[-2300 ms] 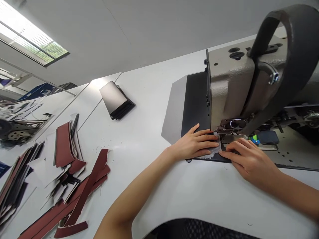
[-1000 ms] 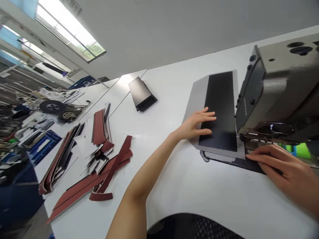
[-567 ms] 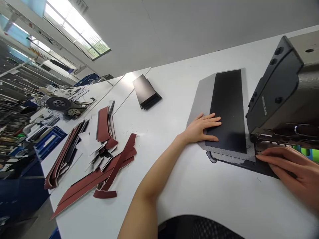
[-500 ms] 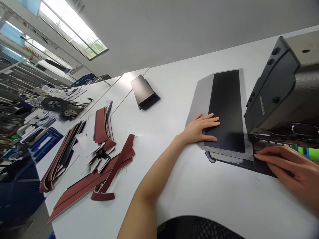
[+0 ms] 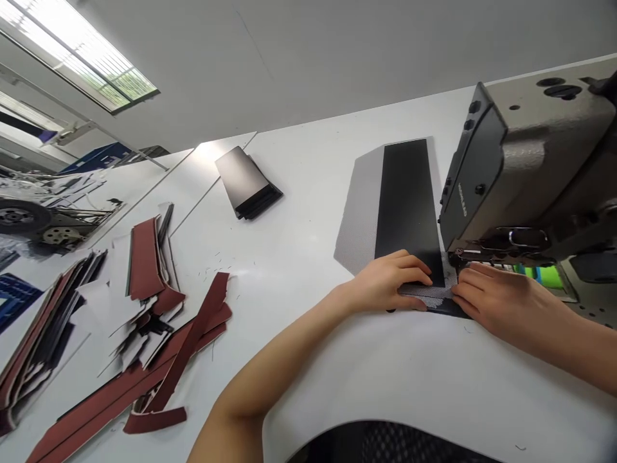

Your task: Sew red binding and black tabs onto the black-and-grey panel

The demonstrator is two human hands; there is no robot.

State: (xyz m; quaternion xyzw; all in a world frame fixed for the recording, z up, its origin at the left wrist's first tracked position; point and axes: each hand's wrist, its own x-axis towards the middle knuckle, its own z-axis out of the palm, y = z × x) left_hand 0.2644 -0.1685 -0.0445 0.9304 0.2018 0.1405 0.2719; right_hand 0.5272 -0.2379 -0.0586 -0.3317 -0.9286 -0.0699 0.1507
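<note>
A black rectangular panel (image 5: 407,199) lies on a larger grey mesh fabric piece (image 5: 359,209), beside the sewing machine head (image 5: 535,154). My left hand (image 5: 390,283) rests on the near end of both, fingers over the panel and thumb stretched apart near the front edge. Along that edge runs a black strip (image 5: 448,307). With bent fingers pressed together, my right hand (image 5: 506,299) grips the strip and fabric edge just below the machine's needle area. Its fingertips partly hide the edge there.
Dark red strips (image 5: 159,347) and black and white offcuts lie on the white table (image 5: 299,270) to the left. Toward the back sits a stack of dark panels (image 5: 248,183). Something bright green (image 5: 547,276) shows under the machine arm.
My left hand has slid toward the near edge of the fabric. My right hand has moved closer to it, its fingers now bent over the edge. The view has turned right.
</note>
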